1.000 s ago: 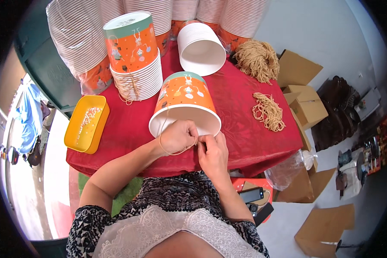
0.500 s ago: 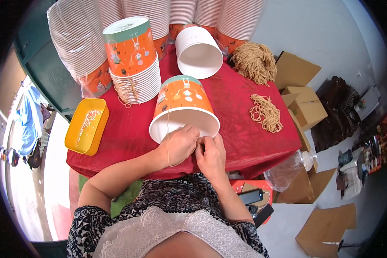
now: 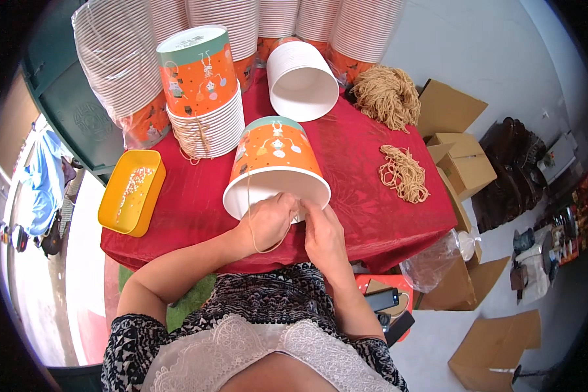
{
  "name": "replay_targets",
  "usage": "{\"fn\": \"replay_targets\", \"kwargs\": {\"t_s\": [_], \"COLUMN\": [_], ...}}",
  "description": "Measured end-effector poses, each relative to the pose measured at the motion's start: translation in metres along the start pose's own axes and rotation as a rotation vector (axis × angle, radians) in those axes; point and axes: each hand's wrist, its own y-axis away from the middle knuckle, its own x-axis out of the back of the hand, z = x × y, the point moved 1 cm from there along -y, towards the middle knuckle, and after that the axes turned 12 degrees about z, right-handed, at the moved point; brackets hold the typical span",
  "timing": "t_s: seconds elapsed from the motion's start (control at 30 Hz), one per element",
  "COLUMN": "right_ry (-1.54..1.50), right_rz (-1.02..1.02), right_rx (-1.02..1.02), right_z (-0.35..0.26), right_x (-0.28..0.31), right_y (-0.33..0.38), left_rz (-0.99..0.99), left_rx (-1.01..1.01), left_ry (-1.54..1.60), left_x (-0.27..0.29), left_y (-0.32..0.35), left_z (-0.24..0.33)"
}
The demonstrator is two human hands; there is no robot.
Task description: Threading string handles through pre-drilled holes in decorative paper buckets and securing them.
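Head view: orange paper bucket (image 3: 276, 164) lies tilted on the bench (image 3: 196, 202), mouth toward the person; left hand (image 3: 271, 221) and right hand (image 3: 321, 234) each pinch a string (image 3: 249, 196) at its rim.

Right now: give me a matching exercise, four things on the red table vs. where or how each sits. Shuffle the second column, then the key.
Things
1. orange paper bucket
2. yellow tray
3. white bucket
4. small bundle of tan string

Places or states
A. lying on its side at the back of the table, mouth toward the person
B. at the table's left edge, with small pale bits inside
C. loose on the cloth, right of the hands
D. tipped toward the person, left hand and right hand at its rim

Pairs: 1-D, 2-B, 3-A, 4-C
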Motion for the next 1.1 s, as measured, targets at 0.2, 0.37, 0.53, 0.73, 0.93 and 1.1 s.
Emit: {"fn": "replay_targets", "kwargs": {"t_s": [0.2,0.37,0.53,0.73,0.93,1.1], "right_ry": [-0.035,-0.059,-0.040,-0.033,0.054,0.168], "right_rz": [-0.071,-0.044,0.013,0.022,0.063,0.121], "right_rx": [-0.041,-0.127,-0.085,-0.056,0.027,0.095], "right_z": [-0.004,-0.004,-0.008,-0.012,-0.021,-0.033], "right_x": [0.001,0.000,0.000,0.004,0.006,0.006], "right_y": [-0.004,-0.001,0.003,0.008,0.013,0.020], "left_rz": [-0.033,-0.031,-0.091,-0.099,-0.064,-0.036], "left_rx": [-0.010,0.019,0.189,0.303,0.270,0.272], "left_ry": [0.018,0.047,0.165,0.178,0.135,0.124], "left_x": [0.000,0.003,0.010,0.007,0.006,0.000], "left_y": [0.004,0.002,-0.002,-0.003,-0.003,-0.003], "left_z": [-0.006,-0.003,-0.008,-0.006,-0.005,-0.012]}}
